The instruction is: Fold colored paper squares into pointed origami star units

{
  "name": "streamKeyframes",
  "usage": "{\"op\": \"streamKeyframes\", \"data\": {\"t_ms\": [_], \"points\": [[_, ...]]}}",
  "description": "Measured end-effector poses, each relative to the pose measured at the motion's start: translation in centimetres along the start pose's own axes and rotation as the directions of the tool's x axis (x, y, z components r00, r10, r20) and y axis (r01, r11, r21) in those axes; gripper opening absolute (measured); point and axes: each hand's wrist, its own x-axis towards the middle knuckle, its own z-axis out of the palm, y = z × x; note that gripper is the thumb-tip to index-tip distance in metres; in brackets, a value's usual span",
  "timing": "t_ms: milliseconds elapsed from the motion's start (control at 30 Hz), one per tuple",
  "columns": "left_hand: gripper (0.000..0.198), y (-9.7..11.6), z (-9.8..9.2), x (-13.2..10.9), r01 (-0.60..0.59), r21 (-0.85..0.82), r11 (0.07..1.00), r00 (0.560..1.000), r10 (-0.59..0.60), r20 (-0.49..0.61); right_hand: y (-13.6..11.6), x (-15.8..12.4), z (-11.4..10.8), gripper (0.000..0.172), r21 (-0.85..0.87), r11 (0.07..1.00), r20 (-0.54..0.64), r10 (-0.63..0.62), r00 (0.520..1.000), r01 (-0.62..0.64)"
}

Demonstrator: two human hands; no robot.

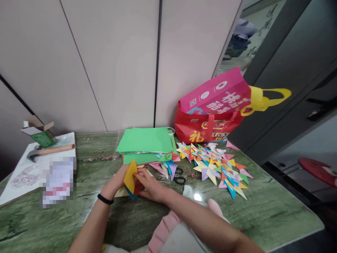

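Yellow folded paper sheet [130, 178] is located between the two hands, tilted above the green marbled tabletop [279, 211]. Red and blue paper [132, 194] is seen directly beside and beneath it. By the right hand [150, 187], the yellow sheet is pinched at its right edge with bent fingertips. The left hand [120, 179], below which a black wristband [105, 199] is worn, is placed behind the sheet; its fingers are hidden, so its grip cannot be told.

Behind the hands, bright green rectangular paper sheets [144, 140] are stacked. Just right of the hands, a small cluster of multicoloured folded paper pieces [166, 164] is noted, with black-handled scissors [175, 178] near it. Farther right, a large heap of pointed, multicoloured paper stars [210, 167] is spread before a red printed gift bag [184, 124]. At far left, a wooden-handled tool [56, 149] is laid on a white board [9, 195].
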Motion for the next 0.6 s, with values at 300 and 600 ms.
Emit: {"op": "streamKeyframes", "data": {"t_ms": [300, 600], "points": [[0.019, 0.9, -0.4, 0.2, 0.04, 0.07, 0.997, 0.997, -0.044, 0.059, -0.8, -0.1, -0.2, 0.066, -0.234, 0.971, 0.11, -0.022, 0.994, 0.048], [0.015, 0.1, -0.3, 0.3, 0.059, 0.082, 0.995, 0.997, -0.063, 0.045, -0.6, 0.1, 0.6, 0.043, -0.405, 0.909, -0.008, -0.105, 0.994, 0.092]]}}
